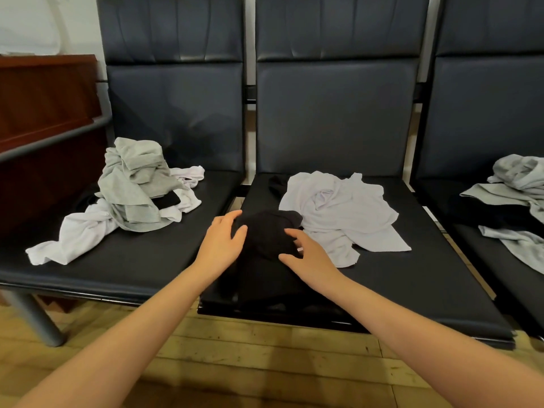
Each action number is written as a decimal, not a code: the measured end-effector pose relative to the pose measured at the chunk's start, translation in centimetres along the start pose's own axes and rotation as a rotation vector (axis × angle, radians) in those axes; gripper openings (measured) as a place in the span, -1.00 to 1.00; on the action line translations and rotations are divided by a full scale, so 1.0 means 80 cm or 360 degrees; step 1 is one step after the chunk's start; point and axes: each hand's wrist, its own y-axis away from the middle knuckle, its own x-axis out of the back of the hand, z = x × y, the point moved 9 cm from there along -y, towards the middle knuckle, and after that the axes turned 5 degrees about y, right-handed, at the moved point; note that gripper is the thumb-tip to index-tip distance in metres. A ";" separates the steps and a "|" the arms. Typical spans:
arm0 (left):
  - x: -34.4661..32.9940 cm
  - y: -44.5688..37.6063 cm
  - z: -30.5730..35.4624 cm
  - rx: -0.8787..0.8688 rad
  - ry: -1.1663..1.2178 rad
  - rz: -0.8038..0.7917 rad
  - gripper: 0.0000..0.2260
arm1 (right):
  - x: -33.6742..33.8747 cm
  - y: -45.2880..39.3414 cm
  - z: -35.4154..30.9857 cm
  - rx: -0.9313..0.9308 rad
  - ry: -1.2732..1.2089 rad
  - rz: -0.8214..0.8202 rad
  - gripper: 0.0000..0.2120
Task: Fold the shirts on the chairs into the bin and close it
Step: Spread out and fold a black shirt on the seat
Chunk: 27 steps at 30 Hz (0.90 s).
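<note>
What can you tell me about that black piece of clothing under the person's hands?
The black shirt is a soft, matte, crumpled bundle lying at the front left of the middle chair seat, against which it is hard to make out. The left hand and right hand rest on its two sides with fingers spread. Its right edge meets the white shirt. No sleeves or collar show clearly.

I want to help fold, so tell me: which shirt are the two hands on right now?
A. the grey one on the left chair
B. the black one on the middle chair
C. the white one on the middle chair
B: the left hand and the right hand both rest on the black shirt, bunched up at the front of the middle chair, with the white shirt beside it untouched.
</note>
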 end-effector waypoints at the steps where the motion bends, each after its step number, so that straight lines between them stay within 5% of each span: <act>1: -0.008 -0.003 0.000 -0.0015 -0.0030 -0.0063 -0.57 | -0.001 0.001 0.000 -0.0037 -0.0005 0.0012 -0.39; 4: -0.030 -0.006 -0.003 -0.0103 -0.0209 -0.0209 -0.55 | -0.012 0.000 -0.005 -0.0072 0.0309 -0.0007 -0.23; 8: -0.019 -0.014 -0.003 -0.0087 -0.0036 -0.0065 -0.60 | -0.010 -0.008 -0.007 0.0018 0.0331 -0.0098 -0.31; 12: -0.002 -0.020 0.018 -0.0182 0.0138 0.0075 -0.63 | 0.008 0.000 -0.003 0.0196 0.0178 -0.0474 -0.42; 16: -0.022 -0.009 0.051 -0.0461 0.0159 -0.0097 -0.59 | 0.034 0.012 0.010 0.0401 0.0529 -0.0706 -0.43; 19: -0.060 -0.003 0.066 -0.0628 -0.0064 -0.0425 -0.51 | 0.062 0.005 0.018 0.0505 0.0758 -0.0544 -0.43; 22: -0.088 -0.009 0.060 -0.0451 -0.0078 -0.0684 -0.50 | 0.101 -0.011 0.054 0.0315 0.0831 -0.0261 -0.49; 27: -0.090 -0.014 0.056 -0.0453 -0.0211 -0.0653 -0.63 | 0.138 -0.012 0.096 0.0013 0.0665 -0.0041 -0.73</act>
